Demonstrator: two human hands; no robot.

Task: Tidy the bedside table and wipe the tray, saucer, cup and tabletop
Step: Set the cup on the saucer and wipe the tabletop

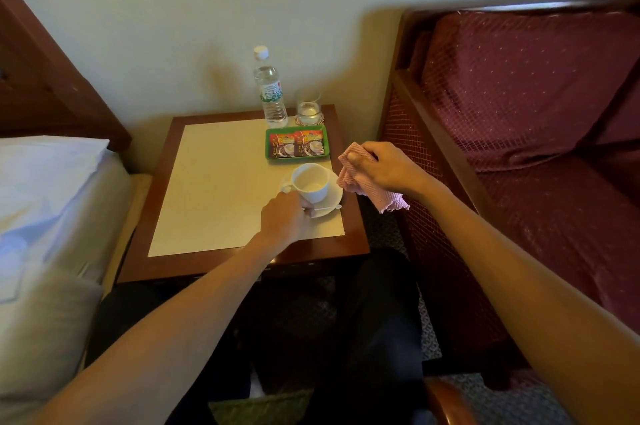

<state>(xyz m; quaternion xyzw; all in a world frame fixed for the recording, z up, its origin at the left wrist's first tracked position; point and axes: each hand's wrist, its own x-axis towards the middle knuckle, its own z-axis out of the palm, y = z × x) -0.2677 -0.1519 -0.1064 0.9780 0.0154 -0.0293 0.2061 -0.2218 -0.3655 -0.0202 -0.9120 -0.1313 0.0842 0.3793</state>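
Observation:
A white cup stands on a white saucer at the right side of the bedside table, with a small white spoon lying along the saucer's near rim. My left hand pinches the saucer's near-left rim, right where the spoon's handle ends. My right hand hovers just right of the cup, closed on a bunched pink cloth. Behind the cup sits a green tray holding two coffee sachets.
A water bottle and a drinking glass stand at the table's back edge by the wall. A bed with a white pillow lies to the left. A maroon cushioned armchair stands close on the right.

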